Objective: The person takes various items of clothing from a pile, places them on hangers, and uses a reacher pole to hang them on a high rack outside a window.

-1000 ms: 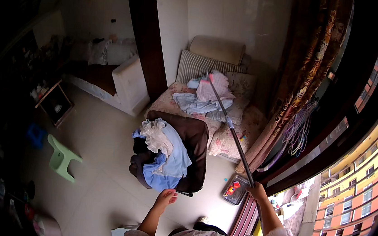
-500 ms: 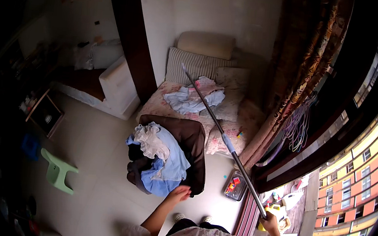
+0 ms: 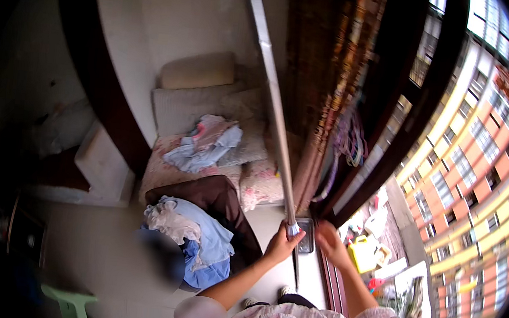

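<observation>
A long metal pole (image 3: 275, 106) rises steeply from near my feet and runs past the upper edge of the picture. My left hand (image 3: 285, 245) is closed around it at a pale joint, and a thinner dark length shows below the grip. To the right of the pole, my right hand (image 3: 330, 243) is raised and holds nothing, its fingers apart and slightly blurred. A brown fabric laundry basket (image 3: 212, 188) stands on the floor to the left of my left forearm, with light blue and white clothes (image 3: 199, 227) heaped in it.
Ahead is a bed (image 3: 158, 177) with pillows and a small pile of clothes (image 3: 207, 142). A patterned curtain (image 3: 325, 123) and the dark window frame (image 3: 365, 182) line the right. Beyond the sill sits a yellow container (image 3: 360, 253). A green plastic stool (image 3: 72, 304) is at lower left.
The pole has swung more upright. My left hand has come from beside the basket to grip it, while my right hand has let go. The view has shifted to the right.
</observation>
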`<state>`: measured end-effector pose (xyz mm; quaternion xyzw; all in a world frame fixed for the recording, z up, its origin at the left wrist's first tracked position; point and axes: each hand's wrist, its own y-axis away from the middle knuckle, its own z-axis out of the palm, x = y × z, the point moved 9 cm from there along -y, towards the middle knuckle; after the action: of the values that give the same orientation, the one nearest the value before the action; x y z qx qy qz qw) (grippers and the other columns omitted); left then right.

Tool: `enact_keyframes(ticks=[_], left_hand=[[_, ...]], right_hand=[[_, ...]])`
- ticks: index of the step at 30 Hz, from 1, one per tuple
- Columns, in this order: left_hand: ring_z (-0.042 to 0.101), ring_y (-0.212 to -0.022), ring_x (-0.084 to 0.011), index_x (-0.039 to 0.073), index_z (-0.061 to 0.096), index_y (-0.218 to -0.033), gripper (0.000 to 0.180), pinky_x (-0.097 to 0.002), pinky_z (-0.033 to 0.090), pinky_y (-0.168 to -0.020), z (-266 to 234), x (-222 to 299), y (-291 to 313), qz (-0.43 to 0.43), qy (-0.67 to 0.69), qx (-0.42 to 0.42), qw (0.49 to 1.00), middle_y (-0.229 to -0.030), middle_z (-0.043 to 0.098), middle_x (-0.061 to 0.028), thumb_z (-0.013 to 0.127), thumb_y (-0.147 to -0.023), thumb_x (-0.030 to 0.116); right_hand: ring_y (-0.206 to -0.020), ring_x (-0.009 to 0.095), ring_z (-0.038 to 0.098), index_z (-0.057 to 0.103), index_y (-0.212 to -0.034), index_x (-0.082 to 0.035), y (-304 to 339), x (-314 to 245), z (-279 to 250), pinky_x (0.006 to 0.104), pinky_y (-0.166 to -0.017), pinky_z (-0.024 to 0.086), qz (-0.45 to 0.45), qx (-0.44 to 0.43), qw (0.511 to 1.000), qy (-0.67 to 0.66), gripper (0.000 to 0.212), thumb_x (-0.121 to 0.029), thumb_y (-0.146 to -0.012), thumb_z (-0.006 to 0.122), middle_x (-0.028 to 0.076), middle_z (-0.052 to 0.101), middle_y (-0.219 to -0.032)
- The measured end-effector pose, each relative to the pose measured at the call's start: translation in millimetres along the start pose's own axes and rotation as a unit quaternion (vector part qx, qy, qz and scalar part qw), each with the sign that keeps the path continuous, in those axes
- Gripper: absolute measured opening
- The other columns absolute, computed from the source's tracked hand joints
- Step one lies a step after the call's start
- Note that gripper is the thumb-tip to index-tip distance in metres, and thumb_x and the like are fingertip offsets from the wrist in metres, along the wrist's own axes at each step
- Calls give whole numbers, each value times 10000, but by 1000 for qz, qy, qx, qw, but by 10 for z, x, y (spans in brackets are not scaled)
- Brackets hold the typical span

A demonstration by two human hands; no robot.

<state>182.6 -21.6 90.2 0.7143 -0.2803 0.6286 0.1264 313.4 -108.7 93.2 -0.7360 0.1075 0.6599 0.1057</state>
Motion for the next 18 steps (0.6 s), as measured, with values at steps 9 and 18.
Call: enact_keyframes(ticks=[9,18], left_hand=[[522,-908,-355,44,363,-1153,483,-360,458,-750,710,-470,123,189,-178,-65,963,-1089,462,-194,619,-755,139],[582,-790,-187,10,542,-999,280,-285,474,-687,-330,-2025,485,-137,-115,-81,981,-886,602,-117,621,-758,129]], right_hand=[[-634,117,571,396,-925,-26,-486,-1326,-492,238,-549,454,-127,149,969,149,131,-113,-881,484,56,521,-718],[-762,229,625,444,-933,-7,-1164,437,-1640,320,-674,475,27,251,960,123,202,-198,-873,473,135,617,-768]])
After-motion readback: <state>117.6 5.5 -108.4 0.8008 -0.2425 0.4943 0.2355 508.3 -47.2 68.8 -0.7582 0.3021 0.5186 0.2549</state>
